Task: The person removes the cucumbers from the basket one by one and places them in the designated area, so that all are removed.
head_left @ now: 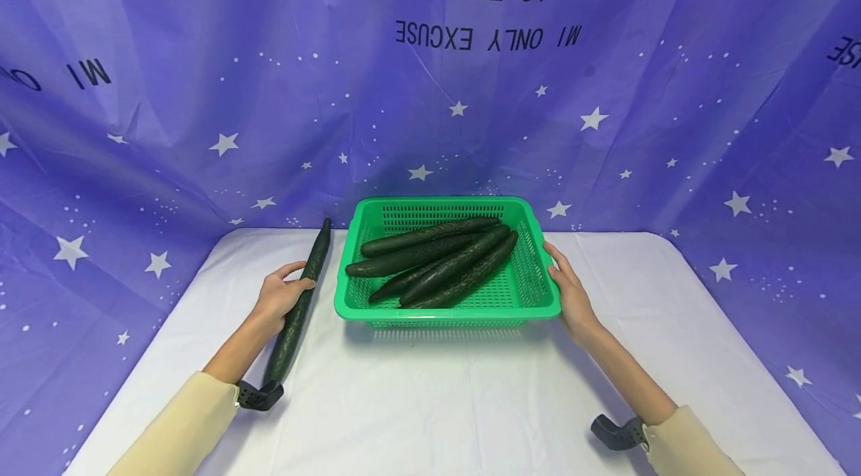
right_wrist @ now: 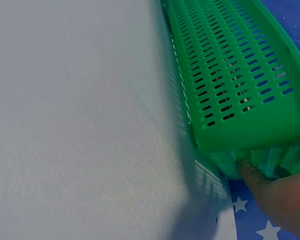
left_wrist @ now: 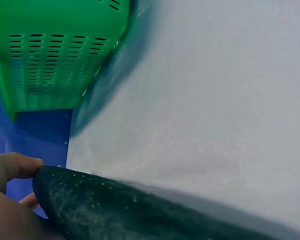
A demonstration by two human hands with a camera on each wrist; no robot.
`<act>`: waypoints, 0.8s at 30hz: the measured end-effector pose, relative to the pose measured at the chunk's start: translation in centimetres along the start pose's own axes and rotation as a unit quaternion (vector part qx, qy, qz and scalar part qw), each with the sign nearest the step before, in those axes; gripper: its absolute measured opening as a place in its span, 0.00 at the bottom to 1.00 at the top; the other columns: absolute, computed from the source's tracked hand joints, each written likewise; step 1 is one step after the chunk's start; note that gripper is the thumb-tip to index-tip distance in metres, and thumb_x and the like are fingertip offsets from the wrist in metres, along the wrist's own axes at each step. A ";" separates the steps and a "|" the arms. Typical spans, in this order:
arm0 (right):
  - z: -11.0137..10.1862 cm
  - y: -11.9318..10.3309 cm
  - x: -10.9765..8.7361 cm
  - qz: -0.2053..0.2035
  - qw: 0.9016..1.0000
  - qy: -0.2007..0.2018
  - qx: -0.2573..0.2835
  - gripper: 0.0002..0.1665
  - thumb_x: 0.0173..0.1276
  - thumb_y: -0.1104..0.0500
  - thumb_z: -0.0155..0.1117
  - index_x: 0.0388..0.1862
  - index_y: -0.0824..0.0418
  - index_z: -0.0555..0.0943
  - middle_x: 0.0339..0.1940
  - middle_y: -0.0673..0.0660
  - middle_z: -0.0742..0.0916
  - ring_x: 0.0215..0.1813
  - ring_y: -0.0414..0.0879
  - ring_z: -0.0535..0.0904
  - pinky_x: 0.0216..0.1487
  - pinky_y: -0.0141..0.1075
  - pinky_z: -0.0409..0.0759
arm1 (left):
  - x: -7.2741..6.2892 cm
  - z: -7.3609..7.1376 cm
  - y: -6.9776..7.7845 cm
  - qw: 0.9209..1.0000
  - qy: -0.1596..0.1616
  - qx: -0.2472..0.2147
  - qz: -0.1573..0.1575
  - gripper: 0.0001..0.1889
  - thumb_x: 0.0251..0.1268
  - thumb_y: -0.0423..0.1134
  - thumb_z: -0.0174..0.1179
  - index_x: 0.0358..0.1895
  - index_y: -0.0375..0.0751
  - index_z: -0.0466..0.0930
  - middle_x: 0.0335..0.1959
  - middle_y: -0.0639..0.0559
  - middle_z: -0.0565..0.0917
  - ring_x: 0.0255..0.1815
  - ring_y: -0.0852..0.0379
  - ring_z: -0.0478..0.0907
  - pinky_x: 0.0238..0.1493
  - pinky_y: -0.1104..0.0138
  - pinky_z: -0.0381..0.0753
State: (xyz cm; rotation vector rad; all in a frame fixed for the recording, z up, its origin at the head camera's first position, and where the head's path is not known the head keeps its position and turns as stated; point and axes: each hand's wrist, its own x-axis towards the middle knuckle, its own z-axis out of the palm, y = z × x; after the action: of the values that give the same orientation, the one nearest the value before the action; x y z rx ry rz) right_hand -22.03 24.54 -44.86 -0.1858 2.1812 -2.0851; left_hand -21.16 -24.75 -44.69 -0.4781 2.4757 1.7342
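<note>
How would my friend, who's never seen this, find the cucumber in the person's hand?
On the white table, find the green plastic basket. Just to its left in the head view, the left hand grips a long, dark green cucumber. It's the only one outside the basket; the other cucumbers all lie inside.

A white tablecloth lies beneath the fingers; beyond them and to both sides hangs a violet-blue backdrop with white stars and upside-down black lettering. Soft shadows fall below the fingers.
</note>
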 end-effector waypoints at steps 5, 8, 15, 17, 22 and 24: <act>0.0 -0.1 0.0 0.001 1.000 -0.003 0.001 0.31 0.85 0.50 0.30 0.84 0.46 0.45 0.77 0.61 0.59 0.57 0.46 0.72 0.51 0.31 0.75 | 0.3 0.2 -0.1 1.000 0.001 0.014 -0.005 0.33 0.69 0.36 0.56 0.76 0.34 0.60 0.65 0.27 0.70 0.62 0.34 0.69 0.60 0.44 0.70; 0.0 -0.1 0.0 -0.001 1.000 -0.004 0.002 0.31 0.85 0.51 0.30 0.84 0.47 0.45 0.77 0.61 0.59 0.56 0.46 0.72 0.50 0.31 0.75 | 0.5 0.2 -0.3 1.000 0.002 0.017 -0.007 0.33 0.69 0.35 0.56 0.76 0.33 0.60 0.67 0.26 0.68 0.61 0.34 0.70 0.59 0.45 0.71; 0.1 0.0 0.0 -0.002 1.000 -0.004 0.005 0.31 0.85 0.51 0.30 0.84 0.48 0.45 0.77 0.61 0.59 0.56 0.45 0.72 0.50 0.31 0.75 | 1.0 0.2 -0.7 1.000 0.006 0.017 -0.022 0.32 0.67 0.34 0.55 0.75 0.32 0.61 0.73 0.28 0.58 0.61 0.36 0.67 0.58 0.48 0.72; 0.1 0.0 0.0 -0.003 1.000 -0.006 0.013 0.32 0.85 0.51 0.30 0.84 0.48 0.44 0.76 0.63 0.60 0.54 0.44 0.74 0.49 0.31 0.76 | 1.1 0.2 -0.8 1.000 0.005 0.022 -0.019 0.33 0.67 0.34 0.55 0.75 0.32 0.61 0.71 0.28 0.61 0.58 0.38 0.69 0.54 0.50 0.74; 0.1 0.0 0.0 -0.008 0.999 -0.013 0.035 0.32 0.86 0.51 0.29 0.84 0.50 0.44 0.71 0.66 0.64 0.50 0.43 0.77 0.47 0.33 0.79 | 1.3 0.2 -0.9 0.999 -0.003 0.035 -0.008 0.33 0.66 0.34 0.58 0.74 0.33 0.62 0.59 0.30 0.72 0.43 0.47 0.77 0.41 0.59 0.79; 0.1 0.0 -0.1 -0.009 0.999 -0.013 0.039 0.32 0.86 0.51 0.29 0.84 0.50 0.43 0.70 0.66 0.64 0.50 0.43 0.78 0.47 0.33 0.79 | 1.3 0.3 -0.8 0.999 -0.009 0.033 -0.006 0.33 0.66 0.33 0.59 0.74 0.33 0.61 0.54 0.32 0.75 0.38 0.50 0.78 0.37 0.60 0.80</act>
State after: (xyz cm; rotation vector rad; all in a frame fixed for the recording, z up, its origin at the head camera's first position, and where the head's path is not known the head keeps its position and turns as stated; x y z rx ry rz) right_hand -21.95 24.43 -44.85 -0.2259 2.0865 -2.1605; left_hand -22.16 -25.04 -45.86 -0.4674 2.5043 1.6382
